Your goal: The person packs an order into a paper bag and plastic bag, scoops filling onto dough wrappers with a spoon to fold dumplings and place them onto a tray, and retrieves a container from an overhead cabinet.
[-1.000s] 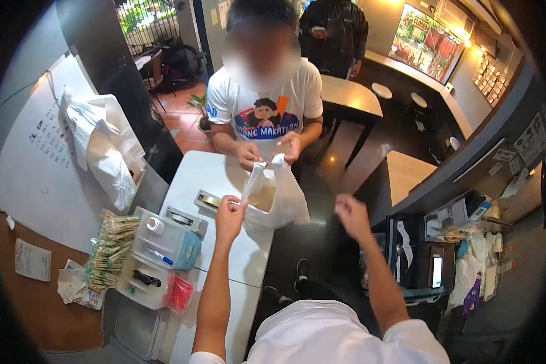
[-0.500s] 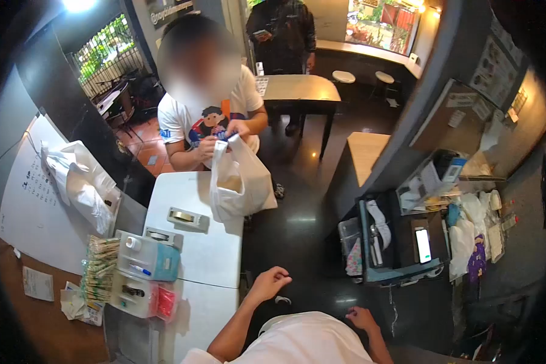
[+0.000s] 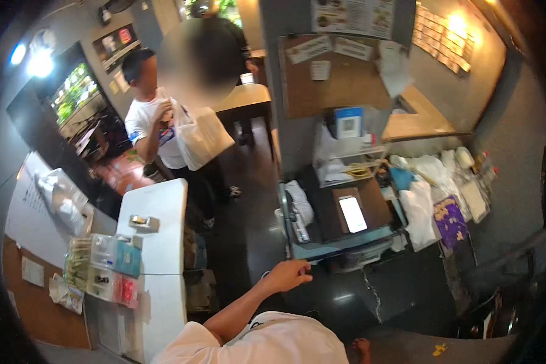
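1. Now, on my feed, the person in the white T-shirt (image 3: 138, 124), at 10 o'clock, stands turned side-on; half a second ago that person faced the camera with both hands at the bag's handles.
2. At 10 o'clock too, the white carrier bag (image 3: 203, 139) hangs from that person's raised hand (image 3: 162, 111). It has gone from beside the white table's (image 3: 155, 197) edge to beyond its far corner.
3. At 6 o'clock, I see the wearer's left hand (image 3: 289, 276) shifted away from that table and now near a blue-edged tray (image 3: 346, 245); its fingers are loosely curled and look released.
4. At 5 o'clock, the right hand (image 3: 362, 346) has dropped to the bottom of my view; too little shows for me to tell its fingers' state.
5. Sweeping again from the left, I have a whiteboard (image 3: 33, 212) at 9 o'clock, then bundled sticks (image 3: 76, 264) and plastic bins (image 3: 106, 252) at 8, with a tape dispenser (image 3: 144, 223) on the white table.
6. At 11 o'clock, the person and bag partly block a wooden table (image 3: 246, 96).
7. At 1 o'clock, a grey wall with a corkboard (image 3: 337, 88) cuts off the room behind it.
8. At 4 o'clock, a lit phone (image 3: 353, 214) lies beyond the left hand; a purple packet (image 3: 449, 221) sits farther right.
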`<control>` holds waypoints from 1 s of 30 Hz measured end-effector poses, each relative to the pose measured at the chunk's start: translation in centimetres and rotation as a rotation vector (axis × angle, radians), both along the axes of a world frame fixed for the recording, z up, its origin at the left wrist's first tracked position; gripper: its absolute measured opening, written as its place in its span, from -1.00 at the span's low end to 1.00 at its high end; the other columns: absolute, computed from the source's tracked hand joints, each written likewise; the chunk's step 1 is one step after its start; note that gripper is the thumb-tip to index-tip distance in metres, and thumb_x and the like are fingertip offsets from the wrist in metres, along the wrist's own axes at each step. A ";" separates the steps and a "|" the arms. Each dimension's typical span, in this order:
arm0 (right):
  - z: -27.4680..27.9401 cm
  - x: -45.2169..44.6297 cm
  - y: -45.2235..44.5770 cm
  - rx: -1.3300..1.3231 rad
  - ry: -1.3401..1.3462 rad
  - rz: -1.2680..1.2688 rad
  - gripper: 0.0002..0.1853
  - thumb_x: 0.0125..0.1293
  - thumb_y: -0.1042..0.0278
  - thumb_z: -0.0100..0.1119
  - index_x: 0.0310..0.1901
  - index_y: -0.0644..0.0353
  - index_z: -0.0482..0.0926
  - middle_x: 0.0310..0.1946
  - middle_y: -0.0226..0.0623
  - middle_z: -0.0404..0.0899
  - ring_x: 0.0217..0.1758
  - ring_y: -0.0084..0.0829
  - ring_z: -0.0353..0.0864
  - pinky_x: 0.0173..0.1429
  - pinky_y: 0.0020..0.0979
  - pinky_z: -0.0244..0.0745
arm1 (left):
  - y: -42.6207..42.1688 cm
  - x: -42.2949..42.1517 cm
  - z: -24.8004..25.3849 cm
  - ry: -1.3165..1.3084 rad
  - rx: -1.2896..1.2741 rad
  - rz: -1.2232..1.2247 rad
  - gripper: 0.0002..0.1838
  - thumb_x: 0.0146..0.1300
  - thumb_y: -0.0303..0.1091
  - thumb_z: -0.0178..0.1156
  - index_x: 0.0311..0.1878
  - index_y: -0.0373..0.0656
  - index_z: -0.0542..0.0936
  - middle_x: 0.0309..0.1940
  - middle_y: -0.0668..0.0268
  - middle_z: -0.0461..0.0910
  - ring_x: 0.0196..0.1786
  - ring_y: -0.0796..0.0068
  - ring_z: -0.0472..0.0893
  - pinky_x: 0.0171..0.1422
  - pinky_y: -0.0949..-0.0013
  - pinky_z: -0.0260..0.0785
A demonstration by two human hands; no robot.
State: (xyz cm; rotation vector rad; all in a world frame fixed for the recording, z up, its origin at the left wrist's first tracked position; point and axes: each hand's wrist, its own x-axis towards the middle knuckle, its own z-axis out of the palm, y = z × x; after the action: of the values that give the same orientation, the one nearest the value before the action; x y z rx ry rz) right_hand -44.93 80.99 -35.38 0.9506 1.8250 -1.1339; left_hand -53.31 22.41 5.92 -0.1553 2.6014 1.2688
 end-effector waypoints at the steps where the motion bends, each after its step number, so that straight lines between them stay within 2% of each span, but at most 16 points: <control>1: 1.1 -0.2 -0.5 0.097 -0.072 -0.047 -0.78 0.47 0.36 0.19 0.02 0.29 0.64 -0.23 -0.08 0.73 -0.22 -0.25 0.76 -0.25 -0.21 0.68 | 2.1 -0.5 -0.9 -0.016 -0.016 -0.090 -0.53 0.32 -0.03 0.36 0.11 -0.18 0.63 -0.13 0.10 0.73 -0.04 0.05 0.71 0.08 0.07 0.52; 5: -2.8 -2.4 -0.5 0.032 -0.051 -0.107 -0.78 0.48 0.33 0.19 0.01 0.29 0.66 -0.26 -0.10 0.73 -0.26 -0.28 0.75 -0.26 -0.23 0.65 | 8.1 -2.0 -3.0 -0.195 -0.100 -0.399 -0.42 0.34 0.07 0.33 0.24 -0.16 0.58 0.02 0.04 0.70 0.10 -0.02 0.67 0.20 0.04 0.51; 7: -3.3 1.1 1.1 0.029 -0.065 -0.207 -0.77 0.48 0.32 0.19 0.00 0.28 0.66 -0.28 -0.12 0.73 -0.28 -0.30 0.74 -0.27 -0.25 0.64 | 11.2 -4.0 -3.1 -0.312 -0.114 -0.583 -0.36 0.36 0.10 0.31 0.32 -0.17 0.54 0.15 -0.02 0.64 0.21 -0.06 0.61 0.29 0.03 0.47; 8: 1.2 0.7 0.5 -0.006 0.003 -0.088 -0.78 0.48 0.30 0.21 -0.02 0.28 0.67 -0.30 -0.14 0.72 -0.32 -0.33 0.71 -0.28 -0.27 0.62 | 12.6 -4.8 -3.3 -0.265 -0.078 -0.605 -0.38 0.34 0.08 0.32 0.30 -0.15 0.56 0.13 -0.01 0.65 0.20 -0.06 0.63 0.27 0.03 0.48; 9: 8.1 0.0 -1.3 -0.037 0.078 0.025 -0.78 0.48 0.29 0.22 -0.04 0.27 0.68 -0.32 -0.17 0.72 -0.36 -0.37 0.69 -0.28 -0.29 0.60 | 13.8 -5.9 -3.6 -0.217 -0.039 -0.636 -0.41 0.32 0.06 0.33 0.27 -0.13 0.58 0.12 0.00 0.66 0.18 -0.05 0.64 0.26 0.02 0.49; 11: 9.1 -2.0 1.1 -0.069 -0.045 -0.014 -0.79 0.48 0.26 0.23 -0.08 0.23 0.70 -0.31 -0.23 0.72 -0.39 -0.43 0.67 -0.27 -0.32 0.59 | 17.0 -10.0 -3.2 -0.186 -0.009 -0.721 -0.40 0.32 0.06 0.33 0.28 -0.14 0.57 0.12 0.00 0.65 0.18 -0.05 0.64 0.27 0.01 0.48; 13: 7.3 -3.0 5.2 -0.168 0.055 -0.092 -0.80 0.50 0.26 0.23 -0.04 0.20 0.69 -0.31 -0.29 0.72 -0.39 -0.45 0.66 -0.28 -0.31 0.59 | 20.3 -15.0 -2.1 -0.219 -0.043 -0.815 -0.34 0.36 0.08 0.31 0.35 -0.19 0.52 0.15 -0.04 0.63 0.22 -0.06 0.60 0.32 0.01 0.45; 16: 7.9 -5.5 11.8 0.026 0.295 -0.230 -0.81 0.50 0.28 0.22 -0.03 0.20 0.66 -0.35 -0.33 0.70 -0.45 -0.44 0.63 -0.32 -0.29 0.57 | 26.4 -22.4 -3.6 -0.063 -0.062 -0.954 -0.37 0.34 0.04 0.34 0.32 -0.20 0.54 0.13 -0.04 0.62 0.21 -0.08 0.60 0.30 -0.01 0.45; 19: 5.9 -5.7 20.6 -0.219 0.455 -0.561 -0.85 0.50 0.31 0.20 -0.05 0.19 0.62 -0.37 -0.35 0.67 -0.45 -0.44 0.62 -0.34 -0.30 0.57 | 33.0 -29.0 -2.3 0.086 -0.111 -0.957 -0.40 0.31 -0.03 0.38 0.28 -0.19 0.55 0.10 -0.02 0.61 0.21 -0.10 0.57 0.28 -0.04 0.43; 22: 7.2 -7.5 23.9 -0.304 0.529 -0.687 -0.87 0.50 0.32 0.17 -0.08 0.17 0.61 -0.36 -0.36 0.66 -0.44 -0.44 0.64 -0.35 -0.32 0.59 | 38.0 -35.1 1.2 0.196 -0.076 -0.952 -0.41 0.31 -0.04 0.37 0.28 -0.17 0.54 0.10 -0.02 0.60 0.22 -0.10 0.55 0.29 -0.03 0.41; 23: 8.1 -8.3 24.1 -0.200 0.540 -0.666 -0.87 0.51 0.32 0.16 -0.08 0.17 0.61 -0.36 -0.37 0.66 -0.43 -0.44 0.64 -0.36 -0.32 0.59 | 39.3 -36.7 1.5 0.229 -0.017 -0.967 -0.42 0.31 -0.04 0.37 0.28 -0.17 0.54 0.10 -0.02 0.59 0.21 -0.10 0.55 0.28 -0.03 0.41; 25: 13.4 -11.7 21.2 -0.008 0.526 -0.628 -0.87 0.51 0.32 0.15 -0.06 0.16 0.61 -0.35 -0.37 0.65 -0.43 -0.44 0.65 -0.37 -0.33 0.59 | 41.2 -39.5 1.3 0.232 0.031 -1.020 -0.43 0.32 -0.04 0.36 0.28 -0.17 0.54 0.10 -0.02 0.59 0.20 -0.11 0.56 0.28 -0.03 0.41; 28: 11.5 -13.8 19.6 0.011 0.426 -0.748 -0.89 0.47 0.34 0.16 -0.13 0.13 0.64 -0.38 -0.38 0.65 -0.46 -0.45 0.63 -0.38 -0.35 0.58 | 43.1 -42.5 0.4 0.152 0.021 -1.097 -0.43 0.34 -0.04 0.35 0.28 -0.17 0.54 0.09 -0.02 0.60 0.18 -0.12 0.57 0.27 -0.03 0.42; 30: 10.0 -14.4 18.9 -0.025 0.310 -0.666 -0.90 0.43 0.35 0.17 -0.21 0.12 0.65 -0.43 -0.37 0.65 -0.50 -0.45 0.60 -0.43 -0.35 0.54 | 43.9 -44.4 -0.2 0.073 0.024 -1.100 -0.43 0.34 -0.03 0.35 0.27 -0.19 0.55 0.09 -0.03 0.61 0.17 -0.13 0.57 0.28 -0.02 0.42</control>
State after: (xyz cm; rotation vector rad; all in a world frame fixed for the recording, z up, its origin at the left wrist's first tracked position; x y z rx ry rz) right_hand -59.37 99.86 -25.42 1.4957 1.7631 -1.7816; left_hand -97.72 66.33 5.74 1.1594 2.0866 0.8460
